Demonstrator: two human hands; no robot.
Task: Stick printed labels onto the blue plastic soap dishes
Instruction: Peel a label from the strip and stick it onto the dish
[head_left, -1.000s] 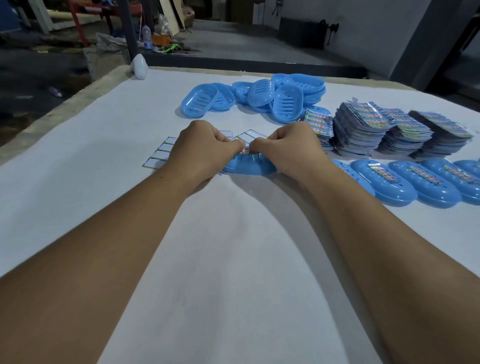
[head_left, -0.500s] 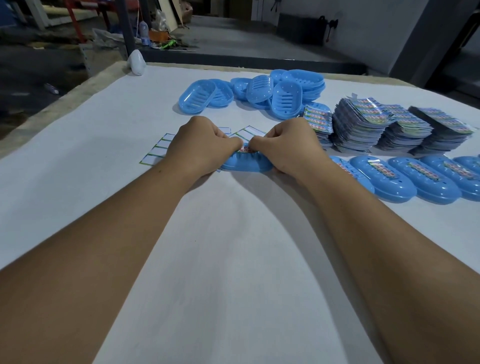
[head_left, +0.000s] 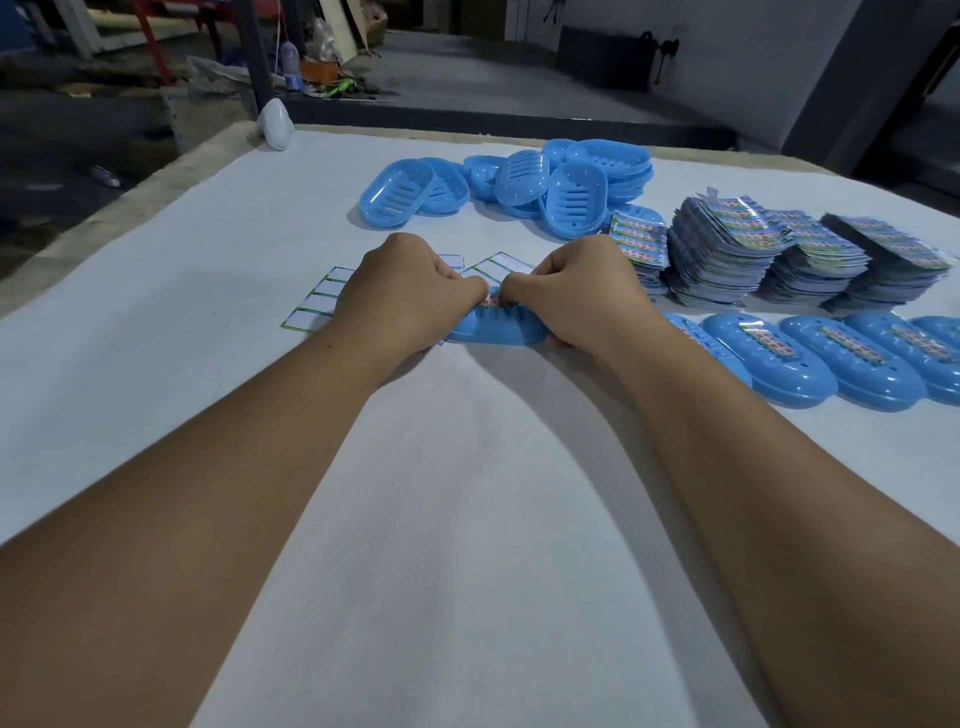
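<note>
White table (head_left: 260, 249), soap dish (head_left: 496, 327) between hands (head_left: 496, 301).

I see an oval blue plastic soap dish (head_left: 496, 328) lying underside up between my hands. A small colourful printed label (head_left: 493, 300) sits on top of it, at my fingertips.

Both forearms bare to the frame edge; no sleeves; hands (head_left: 410, 291) ungloved.
</note>
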